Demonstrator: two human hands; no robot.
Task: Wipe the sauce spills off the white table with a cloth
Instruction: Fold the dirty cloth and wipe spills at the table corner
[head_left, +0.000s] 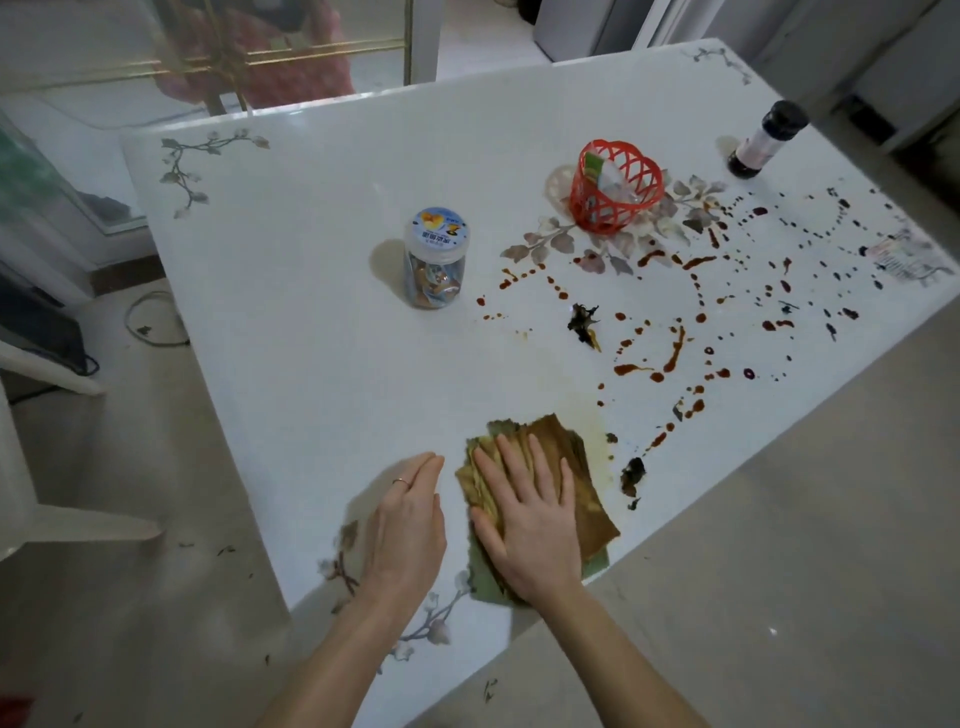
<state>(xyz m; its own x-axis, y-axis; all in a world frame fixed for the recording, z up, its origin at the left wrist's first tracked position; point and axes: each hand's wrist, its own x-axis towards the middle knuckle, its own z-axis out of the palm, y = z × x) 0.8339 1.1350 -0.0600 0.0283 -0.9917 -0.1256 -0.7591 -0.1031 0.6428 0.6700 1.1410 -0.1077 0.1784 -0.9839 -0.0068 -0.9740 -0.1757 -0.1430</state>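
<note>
Red basket (615, 187), jar (435, 258), dark-capped bottle (768, 139)

I see my right hand (530, 519) pressed flat on the stained cloth (587, 478) at six o'clock, my left hand (408, 514) just beside it at seven. The sauce spills (670, 358) dot the white table (311, 312) toward three o'clock.

1. The table (322, 364) has a white, smooth, glossy top that catches the light, with flat printed flower sprays under the sheen.
2. The cloth (592, 501) is soft, matt fabric, green at its edge and soaked brown across its folded layers.
3. The sauce spills (675, 353) look wet and shiny, from reddish-brown to near black.
4. The basket (615, 187) is glossy red plastic lattice.
5. The jar (435, 265) is clear plastic with a pale lid and a printed label on top.
6. The bottle (763, 143) has a translucent body and a black cap.
7. The floor (779, 571) is pale and dull, far less shiny than the tabletop.
</note>
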